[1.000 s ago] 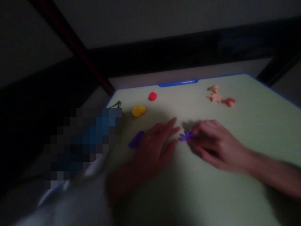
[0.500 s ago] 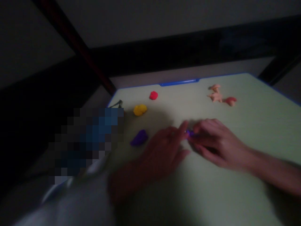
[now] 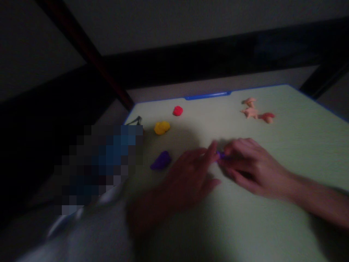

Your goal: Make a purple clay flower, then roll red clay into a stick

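A small purple clay piece (image 3: 221, 155) lies on the pale tabletop, mostly covered by my fingers; earlier it showed several petal-like lobes. My right hand (image 3: 249, 165) is closed around its right side, fingertips pinched on it. Over its left side reaches my left hand (image 3: 191, 174), with an outstretched finger touching or just above the clay and the thumb held apart. Left of that hand rests a larger purple clay lump (image 3: 161, 160). Whether the left fingertip presses on the piece is hard to make out in the dim light.
A yellow clay lump (image 3: 161, 127) and a red one (image 3: 178, 111) sit toward the back left. At the back right are a peach star-like clay figure (image 3: 250, 112), a mushroom-shaped piece (image 3: 249, 101) and a red-topped piece (image 3: 268, 117). A blue handle (image 3: 208, 95) lines the far table edge.
My left hand has moved right, from beside the petalled purple piece to over its left part, uncovering more of the larger purple lump. My right hand has stayed nearly still.
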